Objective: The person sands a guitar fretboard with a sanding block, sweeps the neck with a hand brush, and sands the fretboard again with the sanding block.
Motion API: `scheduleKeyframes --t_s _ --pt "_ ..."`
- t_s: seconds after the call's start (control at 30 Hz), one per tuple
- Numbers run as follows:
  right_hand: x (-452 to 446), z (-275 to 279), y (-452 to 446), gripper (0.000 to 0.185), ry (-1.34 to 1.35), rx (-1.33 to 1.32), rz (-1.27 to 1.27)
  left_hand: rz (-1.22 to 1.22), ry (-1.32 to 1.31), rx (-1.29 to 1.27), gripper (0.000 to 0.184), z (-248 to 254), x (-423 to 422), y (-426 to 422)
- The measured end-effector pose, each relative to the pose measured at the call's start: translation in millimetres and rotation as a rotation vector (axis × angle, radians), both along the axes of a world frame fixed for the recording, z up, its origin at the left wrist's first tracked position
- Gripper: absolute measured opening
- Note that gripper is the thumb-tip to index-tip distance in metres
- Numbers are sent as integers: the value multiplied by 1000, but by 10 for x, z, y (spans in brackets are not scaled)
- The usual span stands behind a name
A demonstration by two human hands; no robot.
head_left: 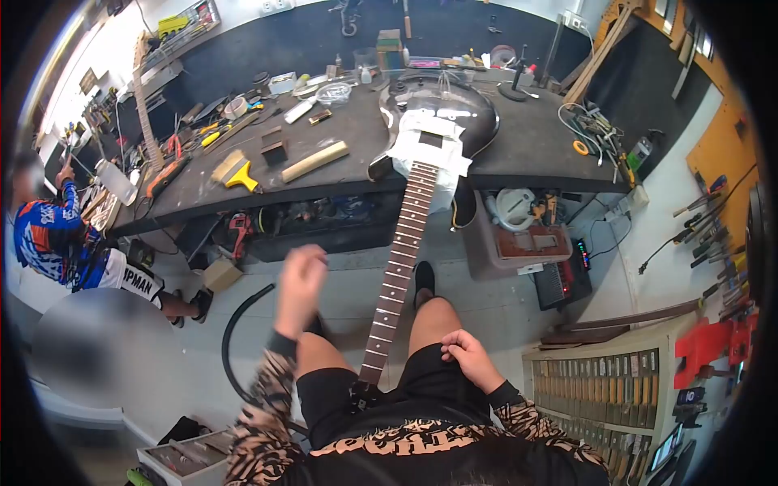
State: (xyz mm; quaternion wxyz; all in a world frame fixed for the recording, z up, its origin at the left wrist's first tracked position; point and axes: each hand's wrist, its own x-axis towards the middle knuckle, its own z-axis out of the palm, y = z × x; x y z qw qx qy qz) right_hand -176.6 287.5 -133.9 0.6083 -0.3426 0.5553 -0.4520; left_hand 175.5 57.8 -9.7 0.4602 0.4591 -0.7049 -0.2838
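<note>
A dark electric guitar [478, 113] lies with its body on the workbench, and its neck [397, 267] reaches down over the bench edge to between my legs. White paper and tape [442, 138] cover the body around the neck joint. My left hand [301, 279] is raised in the air left of the neck, apart from it; motion blur smears its fingers. Near my right thigh, my right hand [468, 356] has its fingers curled together, right of the neck and not touching it. Whether anything small is between those fingers is too small to tell.
On the workbench [324, 178] lie a yellow-handled brush [235, 172], a wooden block [314, 160] and several tools. A person [57, 235] sits at the far left. A drawer cabinet [600, 381] stands at the right. A black hose [227, 340] curves over the floor.
</note>
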Motion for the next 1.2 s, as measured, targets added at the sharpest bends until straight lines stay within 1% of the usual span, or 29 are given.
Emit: scheduleKeyframes --t_s 0.03,0.07,0.1,0.13,0.17,0.23,0.27,0.3,0.37,0.4,0.43,0.47,0.57,0.67,0.77,0.83,0.97,1.0,1.13,1.17,1.2 --pt "76 -6 -29 19 6 -20 19 -150 160 219 26 -547 -23 271" --pt "140 3 -70 19 109 -89 79 -236 314 562 41 -584 -176 693" --pt "208 19 -126 20 211 -158 139 -304 272 667 52 -578 -301 1008" --pt "280 33 -190 21 313 -228 201 -405 394 735 61 -697 -394 1227" --pt "356 29 -292 22 432 -290 301 -485 494 936 55 -616 -428 1346" --pt "536 -144 -522 26 664 -423 500 -505 529 1057 40 -590 -424 1456" --pt "655 -493 -624 26 695 -405 630 -532 566 1040 33 -624 -385 1435" --pt "774 -989 -742 26 724 -383 758 -561 602 1025 27 -660 -361 1404" --pt "1126 -1807 -838 20 830 -174 1068 -544 653 1057 25 -548 -349 1390" --pt "1297 -2232 -766 20 917 -193 1110 -542 657 1055 25 -506 -342 1389" --pt "1421 -2482 -701 20 965 -164 1175 -536 664 1052 26 -461 -330 1398" --pt "1540 -2608 -611 21 958 -123 1242 -511 631 1058 27 -373 -311 1393" --pt "1726 -2695 -390 22 849 -39 1395 -453 560 1054 27 -390 -213 1330" --pt "1719 -2653 -362 24 756 24 1518 -455 587 1102 31 -404 -132 1235" --pt "1694 -2511 -455 27 723 89 1605 -418 569 1186 35 -375 -51 1173" --pt "1652 -2361 -593 28 722 115 1641 -420 634 1253 39 -358 -33 1166" --pt "1612 -2179 -818 32 764 128 1671 -402 604 1282 43 -271 -40 1161" --pt "1609 -2166 -866 33 782 127 1671 -406 581 1270 41 -270 -53 1165" --pt "1630 -2213 -1094 37 899 78 1645 -388 635 1170 36 -364 -179 1281" --pt "1633 -2251 -1165 38 932 60 1634 -384 629 1109 35 -459 -197 1319" --pt "1620 -2165 -1248 39 960 50 1620 -321 652 1096 34 -326 -286 1331"
